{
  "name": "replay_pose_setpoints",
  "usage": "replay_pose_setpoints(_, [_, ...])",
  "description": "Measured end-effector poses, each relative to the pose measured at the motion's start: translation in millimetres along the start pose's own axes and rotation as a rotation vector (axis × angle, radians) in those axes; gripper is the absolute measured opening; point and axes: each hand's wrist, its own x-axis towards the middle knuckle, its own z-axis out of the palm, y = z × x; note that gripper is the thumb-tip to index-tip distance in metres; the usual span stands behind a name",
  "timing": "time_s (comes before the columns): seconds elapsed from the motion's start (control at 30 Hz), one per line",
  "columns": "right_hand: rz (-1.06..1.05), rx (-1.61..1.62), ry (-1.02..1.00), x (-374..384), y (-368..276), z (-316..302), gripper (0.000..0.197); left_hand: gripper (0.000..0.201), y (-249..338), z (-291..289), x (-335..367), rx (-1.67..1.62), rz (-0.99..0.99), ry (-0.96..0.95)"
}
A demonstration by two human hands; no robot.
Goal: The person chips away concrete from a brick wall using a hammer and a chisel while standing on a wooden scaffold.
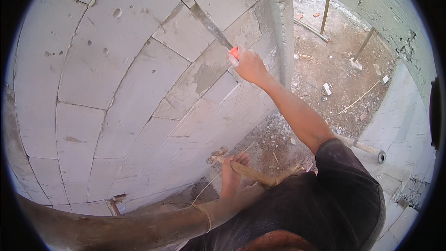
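Observation:
My right arm reaches up across the view. My right hand [248, 66] is closed round the orange-red grip of a long, narrow metal tool [209, 24], whose exact kind I cannot make out. The tool lies along the pale block wall [125, 69], pointing up and left. Two thin dark lines run from its far end to the upper edge; whether they are grooves or part of it is unclear. Lower down, close to the wall, my left hand [233, 165] is wrapped round the wooden handle of a hammer [253, 175], its head beyond the fingers.
A thick brown rounded form [116, 225], arm or pole, crosses the lower left with a thin band round it. At right lies a hollow-ended pole [364, 149]. Past the wall's edge, rubble-strewn ground [311, 72] holds upright stakes [325, 15] and broken pieces.

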Motion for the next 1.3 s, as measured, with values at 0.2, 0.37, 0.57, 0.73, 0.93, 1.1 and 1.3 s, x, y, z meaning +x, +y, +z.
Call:
replay_pose_setpoints(0.2, [-0.033,0.360,0.056,33,-5,-38,0.038,0.057,-4,10,-6,-0.011,-0.062,0.003])
replay_pose_setpoints(0.37, [0.084,0.005,-0.061,11,-10,-19,0.037,0.056,-1,7,-4,-0.058,-0.011,-0.001])
replay_pose_setpoints(0.57, [-0.074,0.398,0.098,24,-12,-37,0.042,0.058,-8,-3,-4,-0.044,-0.059,0.034])
replay_pose_setpoints(0.73, [0.104,0.033,-0.028,8,29,14,0.034,0.059,1,2,8,-0.085,-0.059,-0.021])
replay_pose_setpoints(0.93, [0.014,0.437,-0.006,2,-14,-25,0.041,0.059,-3,-3,-3,-0.029,-0.062,0.028])
replay_pose_setpoints(1.1, [0.140,0.051,-0.022,2,71,47,0.041,0.058,-2,10,-1,-0.040,-0.071,0.023])
replay_pose_setpoints(1.3, [0.071,0.242,-0.100,2,-5,-9,0.044,0.058,-7,-7,-2,-0.069,-0.072,0.024])
